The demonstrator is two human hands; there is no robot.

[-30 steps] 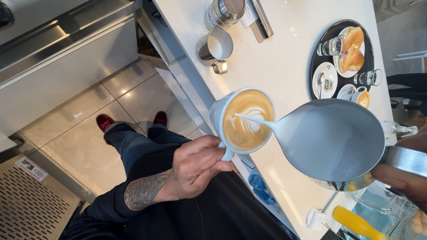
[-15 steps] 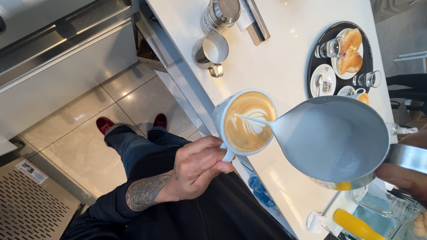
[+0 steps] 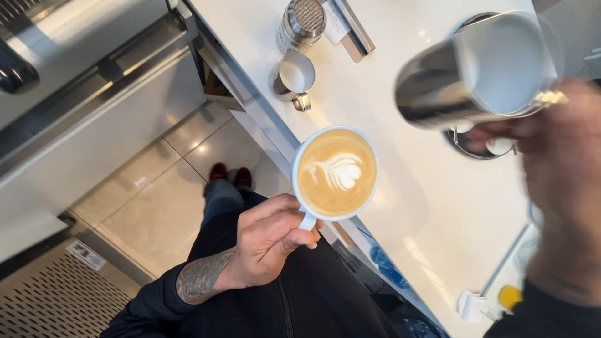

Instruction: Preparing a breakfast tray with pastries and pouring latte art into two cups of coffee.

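Black sleeves, tattooed left forearm (image 3: 203, 278)

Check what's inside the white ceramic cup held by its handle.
The white ceramic cup in the left hand holds tan coffee topped with a white leaf-shaped milk pattern. The foam covers the whole surface, so the liquid's depth and the cup's bottom are hidden.

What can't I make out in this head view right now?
- Right hand: motion-blurred, so its grip on the steel milk pitcher is unclear.
- Dark tray: mostly hidden behind the pitcher.
- Yellow-capped item: partly covered by the right sleeve.
- Cup handle: hidden by the left hand fingers.
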